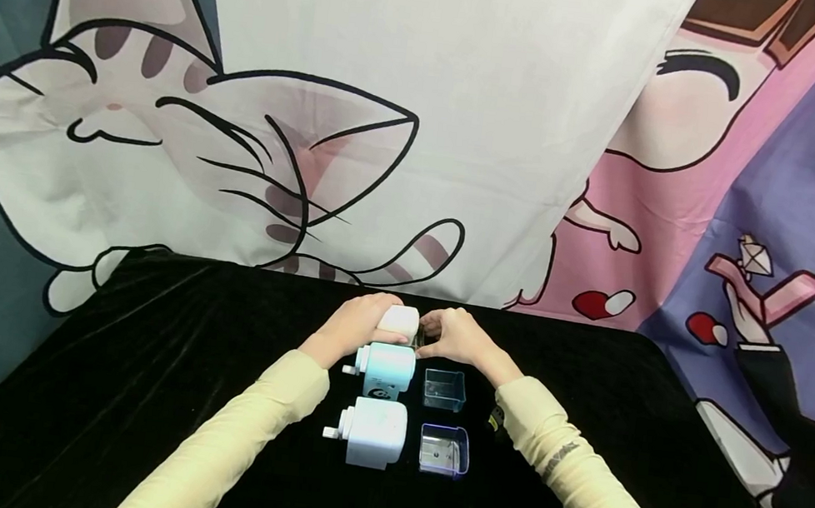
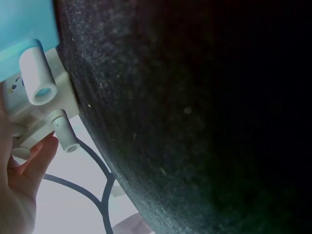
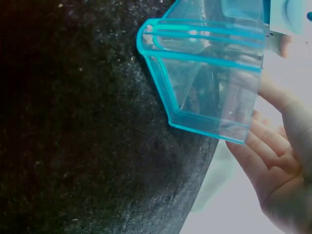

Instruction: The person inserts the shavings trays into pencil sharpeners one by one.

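Left arm: stretched forward, left hand [image 1: 358,322] at the row's far end.
Left grip: clamped round a white rounded plastic box [image 1: 400,321], thumb along its near side.
Right arm: stretched forward, bent inward at the wrist.
Right grip: right hand [image 1: 464,336] curled, fingers and thumb closed about a mostly hidden clear plastic piece [image 1: 420,337].
White box: just behind a light-blue plastic box [image 1: 391,363].

The person wears pale cream-yellow long sleeves, the left sleeve [image 1: 237,427] plain and softly creased, the right sleeve [image 1: 594,497] bearing a small dark grey marking [image 1: 561,459] on its forearm, each ending at the wrist above a bare, ungloved hand.
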The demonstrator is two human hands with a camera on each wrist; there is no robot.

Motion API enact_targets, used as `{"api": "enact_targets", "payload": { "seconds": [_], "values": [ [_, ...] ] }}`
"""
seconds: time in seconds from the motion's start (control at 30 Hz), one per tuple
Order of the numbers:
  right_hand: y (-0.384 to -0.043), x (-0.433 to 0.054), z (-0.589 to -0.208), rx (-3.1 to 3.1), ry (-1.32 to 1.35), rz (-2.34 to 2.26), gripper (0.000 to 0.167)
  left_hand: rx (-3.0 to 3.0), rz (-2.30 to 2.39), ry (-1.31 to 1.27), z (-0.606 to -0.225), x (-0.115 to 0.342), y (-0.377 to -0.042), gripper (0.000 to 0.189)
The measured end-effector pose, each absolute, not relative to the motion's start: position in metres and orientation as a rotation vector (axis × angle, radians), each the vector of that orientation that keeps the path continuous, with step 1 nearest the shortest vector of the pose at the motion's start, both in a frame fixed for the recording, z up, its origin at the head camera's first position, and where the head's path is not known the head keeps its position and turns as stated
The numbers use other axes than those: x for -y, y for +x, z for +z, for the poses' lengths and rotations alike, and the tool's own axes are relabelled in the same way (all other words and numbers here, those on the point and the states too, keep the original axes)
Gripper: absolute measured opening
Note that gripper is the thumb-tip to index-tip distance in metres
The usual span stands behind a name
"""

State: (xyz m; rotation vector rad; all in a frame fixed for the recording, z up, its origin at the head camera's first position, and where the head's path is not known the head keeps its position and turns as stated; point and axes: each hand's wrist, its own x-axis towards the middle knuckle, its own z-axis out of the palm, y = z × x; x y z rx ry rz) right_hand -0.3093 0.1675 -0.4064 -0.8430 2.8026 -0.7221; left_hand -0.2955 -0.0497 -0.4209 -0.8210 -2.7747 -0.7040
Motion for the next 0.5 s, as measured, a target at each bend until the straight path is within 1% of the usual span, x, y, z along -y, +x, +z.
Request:
{"api": "enact_targets", "payload": {
  "seconds": [0.33, 0.5],
  "values": [
    [-0.3109, -0.166, -0.4054, -2.783, -0.829, -0.731, 0.051, 2.756, -0.706, -0.819, -0.4215, 0.0486, -0.2964, 0.059],
    [-0.3122, -0.1638, -0.4064, -2.766, -0.857, -0.746, 0.045, 2.754, -0.706, -0.828, -0.422, 0.0486, -0.2967, 0.058]
  ]
}}
